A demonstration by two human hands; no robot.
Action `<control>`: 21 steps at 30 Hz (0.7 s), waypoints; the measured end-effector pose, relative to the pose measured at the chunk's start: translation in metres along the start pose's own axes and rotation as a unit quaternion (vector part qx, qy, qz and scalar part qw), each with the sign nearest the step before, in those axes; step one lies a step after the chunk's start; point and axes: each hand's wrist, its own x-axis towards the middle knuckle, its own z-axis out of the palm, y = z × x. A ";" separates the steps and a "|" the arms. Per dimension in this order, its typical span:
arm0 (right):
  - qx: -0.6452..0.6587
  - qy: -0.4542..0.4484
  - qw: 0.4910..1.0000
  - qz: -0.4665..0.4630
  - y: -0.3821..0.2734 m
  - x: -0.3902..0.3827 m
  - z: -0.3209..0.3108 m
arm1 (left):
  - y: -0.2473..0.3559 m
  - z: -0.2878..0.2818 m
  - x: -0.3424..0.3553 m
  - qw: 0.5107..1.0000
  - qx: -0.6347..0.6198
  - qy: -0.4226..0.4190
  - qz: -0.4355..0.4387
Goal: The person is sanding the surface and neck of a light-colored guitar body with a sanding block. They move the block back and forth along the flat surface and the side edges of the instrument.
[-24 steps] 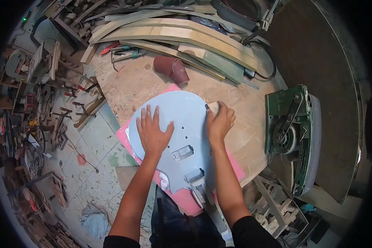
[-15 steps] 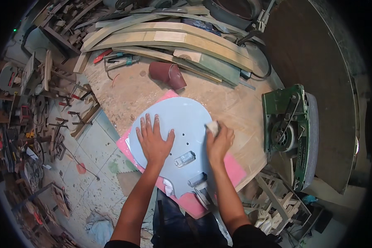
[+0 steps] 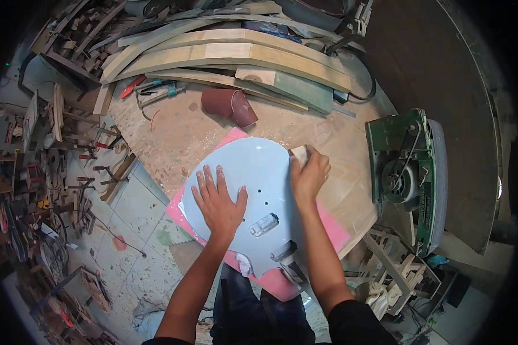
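Workbench (image 3: 351,167) space is being taken up along the far side by curved wooden pieces (image 3: 213,53) and clamps (image 3: 158,95), while bare board is being left open on the right, between the working hand and a green machine (image 3: 406,172). Near the front of the bench, a pale blue guitar body (image 3: 258,172) is being borne by a pink sheet (image 3: 332,227), whose corners are being shown beyond the rounded outline; the sheet's left corner is being seen close to the bench edge, with tiled floor (image 3: 126,210) below. The body is being pressed by the left hand (image 3: 218,201), laid flat with fingers spread, nothing being grasped by it. At the body's upper right edge, a small pale block (image 3: 299,153) is being gripped between the thumb and bent fingers of the right hand (image 3: 309,177); whether the edge is being touched by the block cannot be told. Past the top edge, only a narrow strip is being left before a dark red rolled piece (image 3: 227,106).
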 end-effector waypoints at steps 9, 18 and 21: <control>-0.007 -0.006 0.999 -0.033 0.010 -0.035 -0.008 | -0.002 -0.006 0.000 1.000 0.019 -0.021 -0.004; 0.046 -0.020 0.998 -0.024 0.024 -0.073 -0.016 | -0.006 -0.008 0.002 1.000 0.021 -0.018 -0.013; 0.003 0.012 0.997 -0.079 0.013 -0.030 -0.003 | -0.003 -0.002 -0.003 1.000 0.010 -0.011 -0.011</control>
